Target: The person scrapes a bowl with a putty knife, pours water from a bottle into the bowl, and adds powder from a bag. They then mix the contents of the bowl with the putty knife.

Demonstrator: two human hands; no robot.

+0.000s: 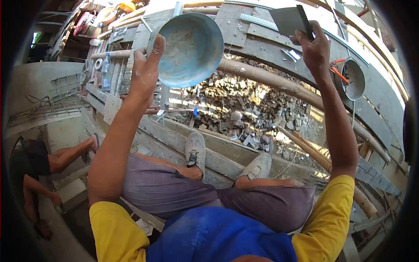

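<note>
A blue bowl [192,52] with pale residue inside is held by the left hand [146,70] at the far left of centre. It is gripped at its left side, the thumb laid against the wall; the remaining fingers are partly hidden. The bowl is tilted so that its inside is shown.

At the far right, a flat grey blade [287,22] with a dark edge strip is gripped by the fingers of the right hand [316,50]. Blade and bowl are held apart, both raised.

Beneath the blade, wooden planks [266,43] are seen, with a perforated metal strip [257,21] laid on them. To the right of the right forearm, a second bowl [355,81] is placed, and a tool with red handles [336,69] is rested at its left edge. A thick pole [270,83] is stretched across the middle, and rubble [248,109] is spread on its near side. On the left, a plastic bottle [106,72] is stood upright, and at the left edge another person [28,157] is partly seen.
</note>
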